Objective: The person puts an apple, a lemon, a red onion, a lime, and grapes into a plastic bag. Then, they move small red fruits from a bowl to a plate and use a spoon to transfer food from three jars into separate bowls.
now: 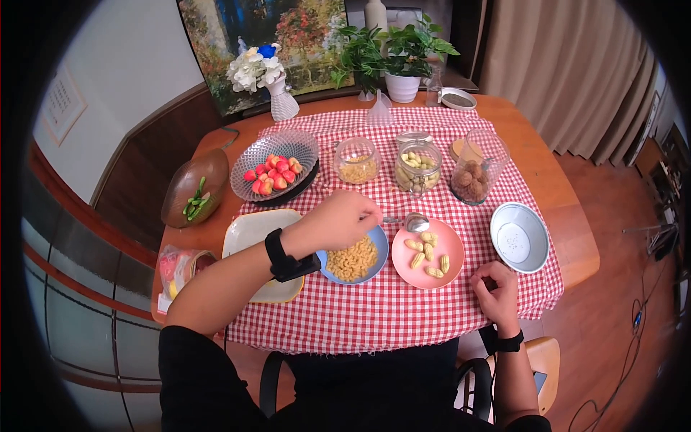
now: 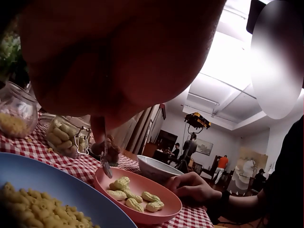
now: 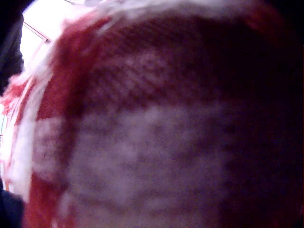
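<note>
My left hand (image 1: 338, 222) reaches across the blue plate (image 1: 384, 248) of macaroni (image 1: 351, 263) and pinches the handle of a metal spoon (image 1: 417, 222). The spoon's bowl lies over the far rim of the pink plate (image 1: 404, 273); nothing shows in it. On that plate are several unshelled peanuts (image 1: 430, 252). In the left wrist view the spoon (image 2: 106, 167) points down beside the peanuts (image 2: 135, 204). My right hand (image 1: 498, 294) rests on the checked cloth, fingers loosely curled and holding nothing, between the pink plate and a pale blue bowl (image 1: 520, 239).
Behind the plates stand a glass jar of macaroni (image 1: 358, 171), a clip-top jar of peanuts (image 1: 417, 176) and a clear jar of brown round things (image 1: 471, 180). A glass bowl of red fruit (image 1: 245, 155) and a white tray (image 1: 248, 229) are at left.
</note>
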The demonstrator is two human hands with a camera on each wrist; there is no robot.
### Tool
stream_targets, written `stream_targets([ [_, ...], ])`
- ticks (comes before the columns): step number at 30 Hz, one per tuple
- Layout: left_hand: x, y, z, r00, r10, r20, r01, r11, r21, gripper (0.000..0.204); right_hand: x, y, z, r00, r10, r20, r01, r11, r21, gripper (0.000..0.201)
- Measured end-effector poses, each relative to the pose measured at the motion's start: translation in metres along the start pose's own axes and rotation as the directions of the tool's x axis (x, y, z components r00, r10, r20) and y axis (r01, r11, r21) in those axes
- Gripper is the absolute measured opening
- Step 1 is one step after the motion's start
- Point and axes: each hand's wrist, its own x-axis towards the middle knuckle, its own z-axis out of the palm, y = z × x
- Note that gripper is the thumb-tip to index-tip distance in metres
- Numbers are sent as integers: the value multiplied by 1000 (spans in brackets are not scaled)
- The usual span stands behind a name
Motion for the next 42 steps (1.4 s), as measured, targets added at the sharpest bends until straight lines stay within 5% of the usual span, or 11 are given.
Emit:
stream_targets([
  [4, 1, 25, -9, 995, 96, -28, -91, 986, 139, 20, 0, -2, -1, 1000, 16, 1, -16, 1000, 16, 2],
  [6, 6, 38, -19, 984, -5, -179, 21, 996, 86, 22, 0, -2, 0, 1000, 10, -4, -10, 1000, 11, 2],
  [12, 56, 6, -36, 936, 115, -333, -19, 960, 279, 23, 1, -5, -1, 1000, 7, -5, -7, 1000, 8, 3],
  [17, 99, 12, -38, 963, -21, -270, 146, 879, 453, 20, 0, 0, -2, 1000, -1, -14, 2, 1000, 20, 3],
  [20, 115, 27, -36, 989, -30, -147, 110, 810, 576, 19, 0, 1, -2, 1000, 8, -2, -8, 999, 35, 3],
  [22, 125, 25, -30, 991, 12, -134, 68, 816, 575, 18, 0, -1, -3, 1000, 19, 0, -19, 999, 48, 3],
  [25, 139, 26, -25, 986, -143, -86, 167, 850, 500, 18, 0, -1, -3, 1000, 4, -11, -3, 998, 62, 3],
  [28, 164, -41, -8, 997, 23, -71, 25, 787, 616, 18, -1, 2, -4, 1000, -15, -22, 16, 999, 44, 3],
  [29, 152, -8, -18, 957, -242, -158, 285, 877, 386, 19, -1, 2, -4, 999, -9, -31, 10, 999, 47, 3],
  [32, 150, -28, -16, 932, -313, -184, 349, 912, 213, 20, 0, 2, -4, 999, -34, -28, 36, 998, 53, 4],
  [42, 137, -37, -25, 888, -417, -196, 435, 898, 61, 23, 0, 1, -3, 999, -25, -22, 26, 998, 49, 4],
])
